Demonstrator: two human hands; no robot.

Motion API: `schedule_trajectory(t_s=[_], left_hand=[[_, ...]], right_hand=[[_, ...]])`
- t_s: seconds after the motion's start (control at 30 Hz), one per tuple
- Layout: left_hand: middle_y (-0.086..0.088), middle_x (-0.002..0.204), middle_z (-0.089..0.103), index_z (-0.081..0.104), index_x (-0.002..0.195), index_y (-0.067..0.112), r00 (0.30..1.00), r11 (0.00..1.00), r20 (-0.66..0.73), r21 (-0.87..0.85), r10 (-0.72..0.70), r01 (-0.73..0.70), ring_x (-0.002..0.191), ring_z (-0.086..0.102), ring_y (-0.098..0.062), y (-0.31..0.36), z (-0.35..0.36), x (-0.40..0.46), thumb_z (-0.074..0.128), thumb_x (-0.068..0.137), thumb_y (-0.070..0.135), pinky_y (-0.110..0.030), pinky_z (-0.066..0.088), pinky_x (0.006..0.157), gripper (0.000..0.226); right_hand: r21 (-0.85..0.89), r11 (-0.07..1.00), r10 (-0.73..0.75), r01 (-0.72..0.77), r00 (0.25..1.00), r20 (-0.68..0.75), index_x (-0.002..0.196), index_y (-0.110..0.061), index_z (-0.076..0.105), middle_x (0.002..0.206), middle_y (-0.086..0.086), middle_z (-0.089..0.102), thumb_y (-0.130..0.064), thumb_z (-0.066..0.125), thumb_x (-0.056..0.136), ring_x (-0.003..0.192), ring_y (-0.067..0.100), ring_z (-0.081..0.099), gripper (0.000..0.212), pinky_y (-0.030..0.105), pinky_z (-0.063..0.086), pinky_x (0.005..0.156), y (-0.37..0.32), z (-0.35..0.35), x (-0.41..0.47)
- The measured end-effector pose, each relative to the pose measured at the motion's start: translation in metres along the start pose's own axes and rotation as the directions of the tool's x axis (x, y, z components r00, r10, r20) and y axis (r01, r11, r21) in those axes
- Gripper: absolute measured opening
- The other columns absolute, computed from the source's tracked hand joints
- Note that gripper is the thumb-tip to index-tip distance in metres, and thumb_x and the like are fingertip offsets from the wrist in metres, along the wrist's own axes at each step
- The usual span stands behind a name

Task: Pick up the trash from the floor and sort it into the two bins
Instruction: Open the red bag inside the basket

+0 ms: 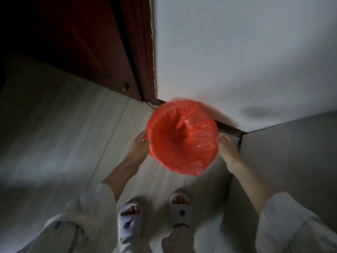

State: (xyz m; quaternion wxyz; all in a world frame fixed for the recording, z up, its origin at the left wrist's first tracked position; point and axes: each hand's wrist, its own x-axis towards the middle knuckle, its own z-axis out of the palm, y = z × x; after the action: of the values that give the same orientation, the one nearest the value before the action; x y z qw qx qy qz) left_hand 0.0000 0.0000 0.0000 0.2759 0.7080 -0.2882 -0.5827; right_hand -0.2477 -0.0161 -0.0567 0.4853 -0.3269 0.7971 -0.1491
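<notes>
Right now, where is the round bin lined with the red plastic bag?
In the head view, the round bin lined with a red plastic bag is at centre, between the left hand and right hand, near the white wall.

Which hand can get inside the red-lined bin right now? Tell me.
Probably either: the left hand and right hand hold opposite sides of the red-lined bin, and its mouth looks open, nothing covering it.
</notes>
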Motion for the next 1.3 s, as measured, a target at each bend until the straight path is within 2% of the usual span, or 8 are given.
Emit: schedule_trajectory(t_s=[0.17,0.3,0.5,0.6,0.7,0.83,1.1,1.3], left_hand=[[0.01,0.113,0.044,0.037,0.138,0.016,0.982,0.982,-0.006,-0.02,-0.189,0.188,0.092,0.047,-0.008,-0.061,0.032,0.077,0.037,0.095,0.004,-0.03,0.038,0.088,0.045],[0.006,0.103,0.056,0.047,0.125,0.022,0.965,0.965,0.04,-0.036,-0.259,0.26,0.085,0.052,-0.007,-0.078,0.036,0.103,0.037,0.091,0.005,-0.03,0.046,0.078,0.039],[-0.003,0.108,0.053,0.058,0.103,0.027,0.926,0.918,0.1,-0.134,-0.363,0.374,0.094,0.051,-0.016,-0.052,0.031,0.085,0.041,0.095,0.015,-0.039,0.041,0.085,0.023],[0.003,0.099,0.053,0.055,0.09,0.028,0.913,0.914,0.144,-0.091,-0.381,0.396,0.084,0.048,-0.012,-0.038,0.031,0.055,0.043,0.097,0.024,-0.031,0.037,0.076,0.014],[0.004,0.126,0.049,0.042,0.133,0.026,0.922,0.926,0.098,-0.007,-0.376,0.378,0.109,0.048,-0.018,-0.043,0.024,0.042,0.045,0.096,0.036,-0.035,0.037,0.084,0.038],[-0.011,0.132,0.048,0.03,0.143,0.017,0.99,0.955,-0.063,0.262,-0.124,0.136,0.112,0.05,-0.023,-0.056,0.036,0.059,0.06,0.085,0.042,-0.03,0.041,0.092,0.069],[-0.024,0.126,0.045,0.033,0.141,0.015,0.943,0.921,-0.327,0.348,-0.057,0.176,0.104,0.053,-0.041,-0.097,0.05,0.088,0.047,0.087,0.008,-0.041,0.045,0.09,0.057],[-0.014,0.116,0.057,0.04,0.137,0.024,0.908,0.924,-0.314,0.173,-0.277,0.341,0.081,0.058,-0.03,-0.108,0.035,0.101,0.04,0.088,0.014,-0.043,0.051,0.077,0.05]], right_hand=[[-0.22,0.975,-0.055,0.04,0.997,-0.06,0.14,-0.011,0.037,0.141,0.009,0.044,-0.023,0.029,0.1,0.131,0.028,0.039,0.042,0.035,0.033,0.103,0.013,0.018,0.074],[-0.204,0.979,0.014,-0.019,1.0,-0.028,0.094,-0.014,0.054,0.087,0.002,0.054,-0.022,0.031,0.099,0.09,0.024,0.05,0.024,0.032,0.038,0.069,0.03,0.027,0.1],[0.154,0.915,0.33,-0.374,0.91,0.251,0.133,-0.014,0.043,0.119,-0.002,0.046,-0.042,0.042,0.096,0.12,0.022,0.046,0.046,0.046,0.039,0.098,0.015,0.017,0.086],[0.048,0.947,0.306,-0.318,0.936,0.172,0.135,-0.011,0.043,0.127,0.005,0.047,-0.041,0.041,0.097,0.122,0.028,0.045,0.049,0.046,0.039,0.1,0.002,0.028,0.056],[-0.13,0.982,0.15,-0.138,0.985,0.082,0.128,-0.001,0.051,0.134,0.018,0.05,-0.027,0.035,0.099,0.123,0.035,0.046,0.041,0.043,0.038,0.101,-0.006,0.038,0.042],[-0.284,0.939,-0.204,0.193,0.979,-0.007,0.083,-0.008,0.061,0.096,0.018,0.059,-0.006,0.034,0.095,0.102,0.031,0.055,0.03,0.033,0.037,0.082,-0.007,0.035,0.057],[-0.378,0.916,-0.157,0.134,0.987,-0.03,0.143,-0.011,0.033,0.148,0.01,0.035,-0.014,0.035,0.097,0.135,0.028,0.033,0.046,0.039,0.029,0.111,0.045,0.021,0.097],[-0.102,0.991,0.096,-0.083,0.987,0.128,0.092,-0.022,0.063,0.087,-0.002,0.06,-0.028,0.036,0.087,0.079,0.017,0.056,0.027,0.032,0.048,0.074,0.05,0.028,0.101]])
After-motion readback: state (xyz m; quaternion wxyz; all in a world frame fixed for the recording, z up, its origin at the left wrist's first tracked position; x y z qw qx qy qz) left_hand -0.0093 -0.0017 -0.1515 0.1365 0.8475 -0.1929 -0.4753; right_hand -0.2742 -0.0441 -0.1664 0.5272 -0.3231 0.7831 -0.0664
